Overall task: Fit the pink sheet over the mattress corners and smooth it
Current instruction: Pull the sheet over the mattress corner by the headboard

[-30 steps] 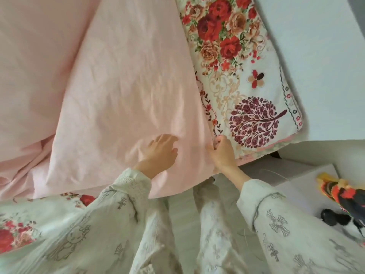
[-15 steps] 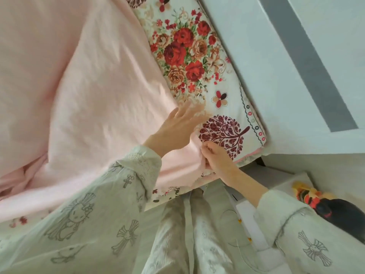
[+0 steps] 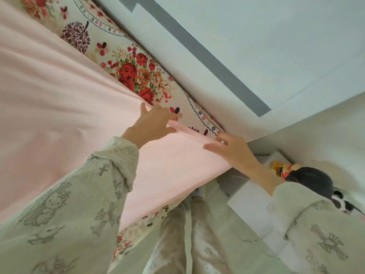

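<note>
Pink sheet (image 3: 65, 107): spread across most of the bed, its free edge drawn toward the corner of the mattress (image 3: 138, 76), whose floral cover is left exposed in a strip along the pale wall (image 3: 256, 46). Long tension folds are seen running through the cloth toward the two hands.

Left hand (image 3: 152, 123): laid at the sheet's edge near the floral strip, thumb raised, fingers reaching forward over the hem; the cloth appears to be pinched between the fingers and thumb, though the underside of the grip is hidden. The forearm is extended from a patterned sleeve (image 3: 88, 194), wrist roughly straight.

Right hand (image 3: 231, 149): placed at the mattress corner, just beside the wall, thumb stretched along the top of the sheet and fingers curled over the folded hem, which is held. The wrist is bent slightly, the bare forearm angled back to the right.

Step in hand, as judged: the corner of the sheet is being carried over the mattress corner. It is best done with the hem kept taut between both hands, the slack taken up evenly, and the edge pulled fully past the corner before being tucked down; a one-sided pull would likely skew the folds.

Also present: a white box (image 3: 254, 206) and a colourful toy (image 3: 284, 171) lying below the corner.
</note>
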The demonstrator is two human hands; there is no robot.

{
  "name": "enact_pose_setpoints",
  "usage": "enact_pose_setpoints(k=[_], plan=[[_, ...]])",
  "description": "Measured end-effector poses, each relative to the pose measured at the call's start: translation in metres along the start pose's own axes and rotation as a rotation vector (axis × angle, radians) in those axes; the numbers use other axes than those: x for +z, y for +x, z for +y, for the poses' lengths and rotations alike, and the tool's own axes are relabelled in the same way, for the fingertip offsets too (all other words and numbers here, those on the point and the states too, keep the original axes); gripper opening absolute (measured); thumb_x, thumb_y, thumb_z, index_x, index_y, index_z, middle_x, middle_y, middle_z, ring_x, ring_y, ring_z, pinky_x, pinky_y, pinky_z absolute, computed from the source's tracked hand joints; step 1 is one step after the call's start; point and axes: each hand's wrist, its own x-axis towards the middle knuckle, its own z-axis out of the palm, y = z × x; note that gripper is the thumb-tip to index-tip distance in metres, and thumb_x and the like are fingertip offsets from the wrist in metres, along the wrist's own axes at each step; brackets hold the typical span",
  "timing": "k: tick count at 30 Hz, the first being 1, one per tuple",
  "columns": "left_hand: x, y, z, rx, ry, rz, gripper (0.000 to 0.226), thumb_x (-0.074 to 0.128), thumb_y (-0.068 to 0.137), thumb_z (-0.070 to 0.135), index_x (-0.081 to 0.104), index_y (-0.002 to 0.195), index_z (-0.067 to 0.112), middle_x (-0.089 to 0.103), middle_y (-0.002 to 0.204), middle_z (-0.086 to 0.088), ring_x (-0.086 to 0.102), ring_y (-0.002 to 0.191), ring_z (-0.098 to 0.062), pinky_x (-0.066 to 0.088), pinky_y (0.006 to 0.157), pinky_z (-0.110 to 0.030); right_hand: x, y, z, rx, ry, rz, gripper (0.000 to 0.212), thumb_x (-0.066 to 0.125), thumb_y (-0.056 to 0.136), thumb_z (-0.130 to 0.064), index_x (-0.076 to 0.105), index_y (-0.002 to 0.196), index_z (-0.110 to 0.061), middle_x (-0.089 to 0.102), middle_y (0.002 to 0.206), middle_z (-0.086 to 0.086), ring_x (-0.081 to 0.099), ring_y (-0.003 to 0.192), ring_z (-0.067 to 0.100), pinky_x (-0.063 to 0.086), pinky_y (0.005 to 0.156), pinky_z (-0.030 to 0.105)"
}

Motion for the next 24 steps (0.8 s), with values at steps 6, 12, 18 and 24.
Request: enact_pose_setpoints(k=[6, 12, 18, 24], plan=[[-0.01, -0.006, 0.005, 0.0, 0.192, 0.112, 0.03, 0.049, 0.092, 0.036, 0.053, 0.12, 0.027, 0.059, 0.116, -0.001, 0.043, 0.118, -0.023, 0.017, 0.106, -0.052, -0.016, 0.001, 0.015, 0.166, -0.399, 0.041, 0.042, 0.052, 0.092, -0.041, 0.044, 0.062, -0.013, 0.038, 0.062, -0.001, 0.044, 0.075, 0.022, 0.032, 0.062, 0.026], [-0.011, -0.007, 0.025, 0.074, 0.106, 0.126, 0.027, 0.041, 0.097, 0.028, 0.053, 0.121, 0.024, 0.059, 0.113, -0.003, 0.05, 0.113, -0.025, 0.022, 0.107, -0.046, -0.034, -0.013, 0.031, 0.424, -0.057, 0.259, 0.043, 0.036, 0.1, -0.038, 0.06, 0.095, -0.003, 0.057, 0.093, 0.018, 0.054, 0.097, 0.034, 0.034, 0.075, 0.03], [-0.015, -0.012, 0.035, 0.177, 0.162, 0.134, 0.03, 0.036, 0.099, 0.031, 0.054, 0.122, 0.022, 0.06, 0.111, -0.007, 0.056, 0.104, -0.028, 0.038, 0.094, -0.04, -0.028, -0.031, 0.038, 0.5, 0.121, 0.411, 0.047, 0.029, 0.1, -0.04, 0.052, 0.083, -0.002, 0.051, 0.076, 0.011, 0.048, 0.083, 0.027, 0.034, 0.071, 0.03], [-0.018, -0.017, 0.043, 0.22, 0.131, 0.059, 0.032, 0.037, 0.098, 0.034, 0.053, 0.123, 0.021, 0.058, 0.119, -0.006, 0.055, 0.111, -0.027, 0.037, 0.099, -0.041, -0.054, -0.053, 0.05, 0.52, -0.513, 0.375, 0.05, 0.025, 0.102, -0.037, 0.062, 0.113, -0.005, 0.062, 0.116, 0.019, 0.056, 0.111, 0.037, 0.044, 0.088, 0.039]])
